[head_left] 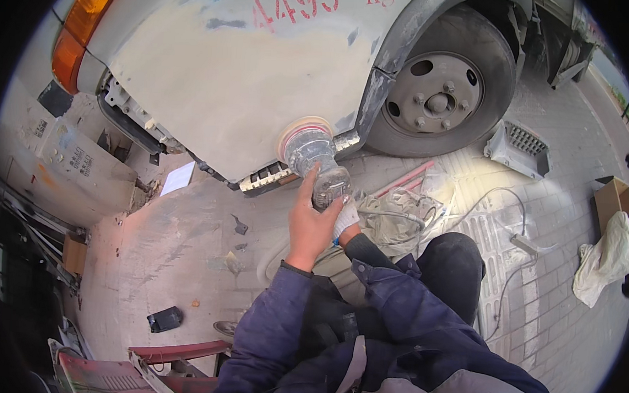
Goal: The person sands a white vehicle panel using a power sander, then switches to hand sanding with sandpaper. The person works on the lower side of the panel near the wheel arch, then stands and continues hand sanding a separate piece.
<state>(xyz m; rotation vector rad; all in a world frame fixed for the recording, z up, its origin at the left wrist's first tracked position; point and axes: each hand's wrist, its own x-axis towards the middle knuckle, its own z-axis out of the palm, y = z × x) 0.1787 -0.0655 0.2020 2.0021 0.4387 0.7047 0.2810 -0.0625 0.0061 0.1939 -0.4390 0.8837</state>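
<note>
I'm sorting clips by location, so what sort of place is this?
Probably an outdoor vehicle body-repair area: what looks like a sander is held against a vehicle's panel coated with something pale and filler-like, above block paving.

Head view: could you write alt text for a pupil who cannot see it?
A bare left grip holds a round sander against a pale vehicle panel; the white-gloved right grip is partly hidden beside it. A wheel stands to the right.

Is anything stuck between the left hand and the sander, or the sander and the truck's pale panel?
Nothing visible: the bare left hand touches the sander, whose round pad seems to sit right against the panel.
</note>
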